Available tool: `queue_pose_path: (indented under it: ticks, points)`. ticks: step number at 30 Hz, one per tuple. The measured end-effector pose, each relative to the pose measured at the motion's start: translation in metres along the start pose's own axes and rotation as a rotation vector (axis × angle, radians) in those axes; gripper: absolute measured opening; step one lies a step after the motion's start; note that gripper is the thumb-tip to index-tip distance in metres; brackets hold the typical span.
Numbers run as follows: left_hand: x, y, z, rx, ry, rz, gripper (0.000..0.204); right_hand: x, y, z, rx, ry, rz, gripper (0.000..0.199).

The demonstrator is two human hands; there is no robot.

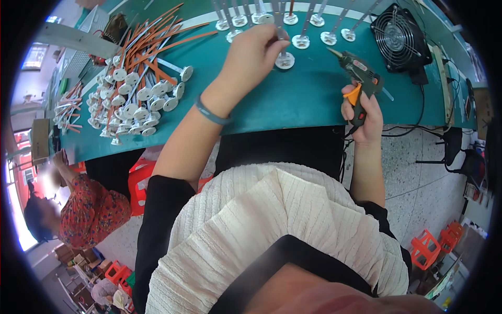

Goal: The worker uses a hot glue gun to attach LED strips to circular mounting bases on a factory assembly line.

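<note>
Green worktop [308, 99], seen from above; left hand [247, 57] out over its far middle, thumb and fingers clamped together on the upper part of a grey upright strip [283, 46], whose white disc base [285, 61] sits flat on the surface just below, nearest the person of the standing group; grey-blue wristband [212, 111] on that wrist. Right hand [370, 118] to the right, fingers wrapped around the handle of a dark glue gun [361, 68], orange trigger [353, 94] under the finger side, pale nozzle [334, 52] aimed up and left, near the standing strips but apart from the held strip. Behind, about 10 more disc-based strips [308, 26] stand upright, tops cut off by the upper edge. Far right on the worktop, 1 square black fan [396, 39] with a wire guard; black cable [421, 102] hanging over the near edge below it. To the left, a large heap of white discs [128, 112] on orange and pale strips [157, 44], lying tangled, strips mostly pointing away; smaller bundle [68, 107] farther left. At lower left, 1 co-worker in a red floral top [94, 212], beside a red plastic stool [138, 186]
</note>
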State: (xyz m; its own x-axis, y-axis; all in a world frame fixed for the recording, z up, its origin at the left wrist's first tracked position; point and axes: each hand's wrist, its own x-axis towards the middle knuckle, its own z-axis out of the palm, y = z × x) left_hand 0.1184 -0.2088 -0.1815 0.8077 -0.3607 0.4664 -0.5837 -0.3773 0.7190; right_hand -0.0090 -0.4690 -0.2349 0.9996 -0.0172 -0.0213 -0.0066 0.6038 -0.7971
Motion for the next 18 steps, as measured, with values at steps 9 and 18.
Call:
queue_pose_path:
  ticks: [9, 18]
  points:
    - [0.014, -0.027, 0.020, 0.218, -0.038, 0.041, 0.015, 0.001, 0.010, 0.000, -0.069, 0.064, -0.049, 0.035]
    - [-0.003, -0.027, 0.010, 0.142, 0.003, -0.046, 0.039, 0.001, 0.015, 0.004, -0.088, 0.037, -0.040, 0.037]
